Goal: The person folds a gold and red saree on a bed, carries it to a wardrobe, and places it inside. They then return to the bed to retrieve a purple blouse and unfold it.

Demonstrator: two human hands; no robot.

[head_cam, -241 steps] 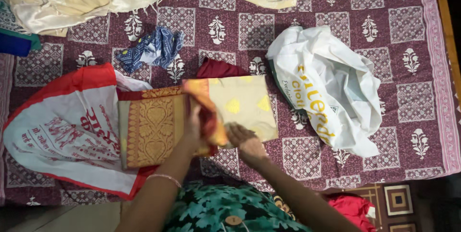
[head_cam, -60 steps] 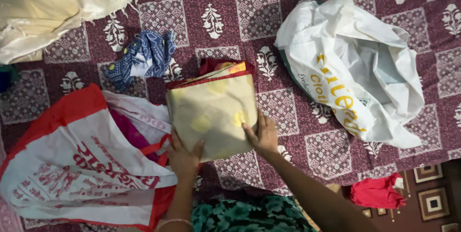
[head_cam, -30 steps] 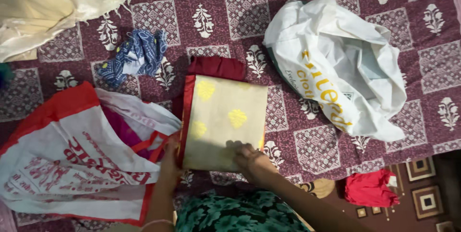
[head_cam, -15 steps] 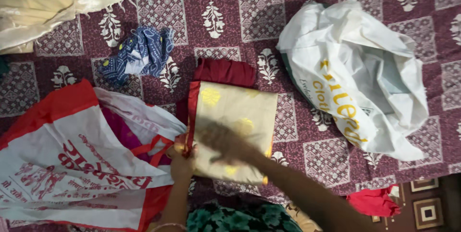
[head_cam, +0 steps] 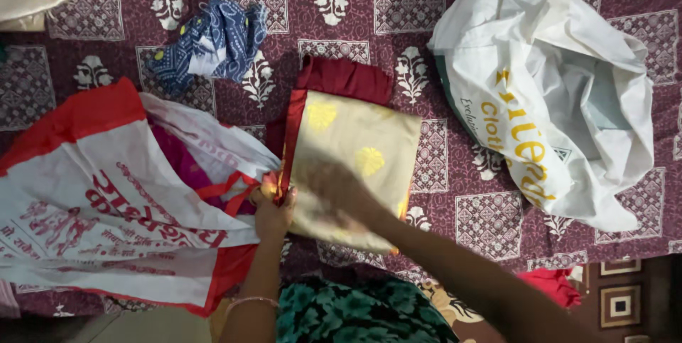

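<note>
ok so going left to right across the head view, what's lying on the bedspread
red and white bag → left hand → folded cream cloth → white bag

The setting is showing itself as a home, most likely a bedroom: a maroon block-printed bedspread (head_cam: 426, 2) is covering the whole surface under the left hand (head_cam: 272, 216) and right hand (head_cam: 339, 190). Loose household textiles are lying around the hands, with a crumpled blue cloth (head_cam: 213, 45) beyond the left hand and a white carrier bag (head_cam: 561, 109) well beyond the right hand. A patterned floor rug (head_cam: 621, 304) is showing below the bed edge, near the right arm.
</note>
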